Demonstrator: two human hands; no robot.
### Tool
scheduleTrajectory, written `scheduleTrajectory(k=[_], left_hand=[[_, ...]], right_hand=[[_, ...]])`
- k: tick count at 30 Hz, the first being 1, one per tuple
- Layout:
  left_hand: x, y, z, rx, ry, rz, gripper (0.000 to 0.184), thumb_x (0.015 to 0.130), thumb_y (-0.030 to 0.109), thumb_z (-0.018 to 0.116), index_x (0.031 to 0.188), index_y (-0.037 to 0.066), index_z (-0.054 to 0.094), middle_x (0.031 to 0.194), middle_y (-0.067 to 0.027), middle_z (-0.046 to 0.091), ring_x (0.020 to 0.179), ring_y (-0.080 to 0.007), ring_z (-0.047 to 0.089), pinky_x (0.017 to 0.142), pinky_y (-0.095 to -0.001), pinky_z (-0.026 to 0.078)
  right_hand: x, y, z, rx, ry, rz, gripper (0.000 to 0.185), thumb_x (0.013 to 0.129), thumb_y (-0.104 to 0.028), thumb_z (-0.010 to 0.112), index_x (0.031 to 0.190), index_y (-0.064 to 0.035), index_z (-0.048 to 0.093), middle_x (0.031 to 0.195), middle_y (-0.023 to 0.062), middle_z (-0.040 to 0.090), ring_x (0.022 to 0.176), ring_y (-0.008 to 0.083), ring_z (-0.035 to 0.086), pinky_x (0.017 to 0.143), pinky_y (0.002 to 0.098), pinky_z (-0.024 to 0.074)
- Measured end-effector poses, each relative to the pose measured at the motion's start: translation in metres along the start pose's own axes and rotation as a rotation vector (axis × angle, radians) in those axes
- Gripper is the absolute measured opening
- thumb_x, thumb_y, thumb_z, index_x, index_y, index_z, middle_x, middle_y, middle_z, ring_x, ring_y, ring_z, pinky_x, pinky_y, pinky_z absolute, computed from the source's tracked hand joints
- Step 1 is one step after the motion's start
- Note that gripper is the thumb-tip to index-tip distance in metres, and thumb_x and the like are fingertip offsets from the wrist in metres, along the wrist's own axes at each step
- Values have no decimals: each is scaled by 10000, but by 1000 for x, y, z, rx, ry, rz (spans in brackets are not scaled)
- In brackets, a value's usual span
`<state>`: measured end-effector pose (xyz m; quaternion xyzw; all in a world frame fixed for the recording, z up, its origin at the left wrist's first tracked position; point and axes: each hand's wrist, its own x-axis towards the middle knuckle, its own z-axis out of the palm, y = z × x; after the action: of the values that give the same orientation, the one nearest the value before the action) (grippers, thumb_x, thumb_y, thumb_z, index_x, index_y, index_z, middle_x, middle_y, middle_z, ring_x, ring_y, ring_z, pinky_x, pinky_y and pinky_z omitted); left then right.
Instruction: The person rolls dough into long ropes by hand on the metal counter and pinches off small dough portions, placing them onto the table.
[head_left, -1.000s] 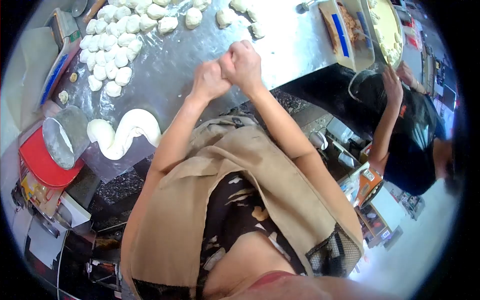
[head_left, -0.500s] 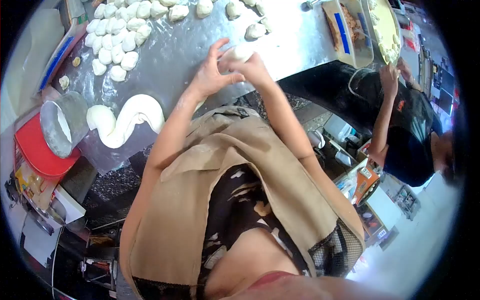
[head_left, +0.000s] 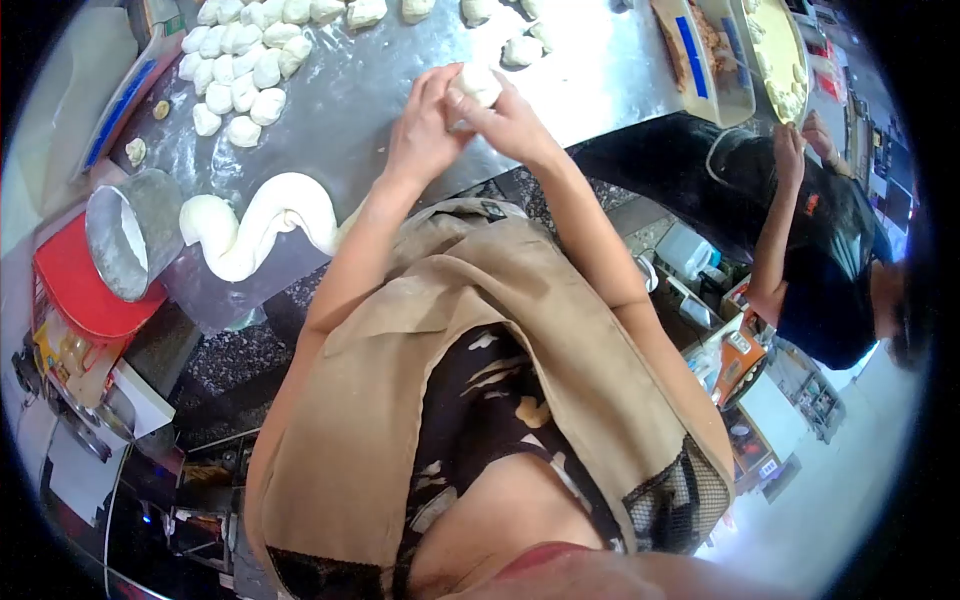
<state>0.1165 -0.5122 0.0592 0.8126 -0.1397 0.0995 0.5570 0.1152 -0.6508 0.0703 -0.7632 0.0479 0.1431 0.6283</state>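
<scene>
A round white dough ball (head_left: 478,84) sits between my two hands, above the near part of the metal table. My left hand (head_left: 428,125) curls around its left side and underside. My right hand (head_left: 508,118) closes on it from the right, with the thumb laid across toward the left hand. Part of the ball is covered by my fingers. Just beyond my hands, another dough piece (head_left: 522,51) lies on the table. To the left of my forearm rests a thick, curved rope of dough (head_left: 262,228).
Several dough pieces (head_left: 243,95) cluster on the floured metal table (head_left: 350,120) at upper left. A metal canister (head_left: 150,225) stands by a red lid-like object (head_left: 80,285). At right are a plastic container with filling (head_left: 735,90) and a co-worker's hands (head_left: 790,150) at a round tray (head_left: 775,50).
My hands have come together around the dough ball; my left fingers, spread before, now wrap it. The view has shifted slightly.
</scene>
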Motion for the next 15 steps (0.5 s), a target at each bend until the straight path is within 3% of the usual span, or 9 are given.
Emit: scheduleTrajectory(k=[1,4,6,7,8,9,10,12,15], left_hand=[[1,-6,-5,26,-78,-77,420,771,132,690,1162,84,544,1006,-154,631,921,-350,627,778,-414,518],[2,-9,-13,40,-135,-187,334,777,146,688,1074,79,550,881,-179,651,815,-391,636,667,-449,515],[5,0,-22,147,-125,-40,323,782,132,674,1072,73,546,861,-188,657,795,-401,642,655,-461,515],[6,7,-24,154,-125,-36,323,782,132,674,1072,73,546,861,-188,657,795,-401,642,655,-461,515],[7,16,-24,184,-141,-108,330,775,144,685,1068,73,552,864,-187,663,799,-402,644,662,-463,517],[9,23,-25,214,-152,-177,338,767,156,695,1065,74,557,868,-187,668,802,-403,647,669,-465,519],[10,28,-29,217,-143,-166,338,767,156,695,1065,74,557,868,-187,668,802,-403,647,669,-465,519],[11,38,-37,56,-189,-397,402,781,188,719,1133,72,562,913,-184,681,865,-348,675,701,-389,528],[11,28,-47,145,-259,-247,359,749,203,727,1051,51,609,914,-194,678,849,-369,664,695,-412,528]], right_hand=[[1,-4,1,-308,-6,-171,613,826,-442,693,1165,55,578,1103,262,608,1046,356,583,904,406,463],[-11,-25,4,-581,212,-268,691,839,-427,701,1297,33,463,1201,232,555,1122,256,550,828,351,505],[-11,-45,10,-577,319,-351,555,841,-346,707,1239,-3,532,1148,215,582,1069,288,591,795,348,515],[-11,-47,12,-567,202,-442,475,849,-285,697,1213,-16,555,1120,196,592,1005,296,611,773,346,518],[-10,-50,14,-559,88,-534,399,856,-223,687,1188,-30,578,1092,178,602,941,305,630,751,344,520],[-8,-51,17,-500,180,-628,260,872,-197,648,1091,-65,602,992,148,617,809,338,625,687,375,522],[-6,-49,16,-501,182,-642,260,872,-197,648,1091,-65,602,992,148,617,809,338,625,687,375,522],[-2,-46,14,-386,251,-608,182,863,-173,656,989,-46,628,913,147,629,786,321,629,677,368,516],[-7,-50,25,-272,279,-584,194,821,-200,693,927,-46,641,844,137,626,756,306,626,655,367,509]])
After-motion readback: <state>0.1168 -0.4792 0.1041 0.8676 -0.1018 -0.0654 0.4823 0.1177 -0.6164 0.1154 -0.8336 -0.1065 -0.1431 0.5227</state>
